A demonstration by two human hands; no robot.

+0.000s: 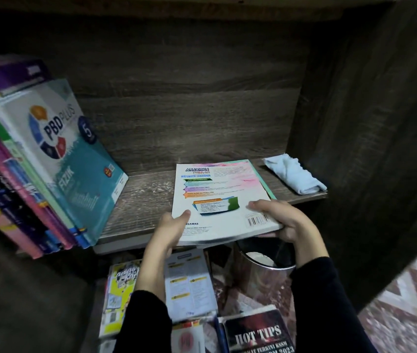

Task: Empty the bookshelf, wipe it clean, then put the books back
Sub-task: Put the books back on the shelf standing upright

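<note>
Down by the person's black sleeves, loose books lie flat on the floor. One is a dark book [258,332] that says HOT TIPS, and one is a yellow book [120,289]. A shiny tin [263,271] stands just behind them, under the shelf. Above it, both hands hold one white book [217,189]. The left hand [169,230] has its grip closed on the near left corner, thumb on top. The right hand [286,220] has its grip closed on the near right corner, by the bar code. The near edge of the book sticks out past the front of the shelf [146,200] and the rest is over the board. I cannot tell if it touches the wood. A green edge peeks out under its right side. A pale blue cloth [293,177] lies bunched in the right back corner of the shelf. On the left, a row of books [11,187] leans over, with a blue PBD PLUS book [75,154] in front.
</note>
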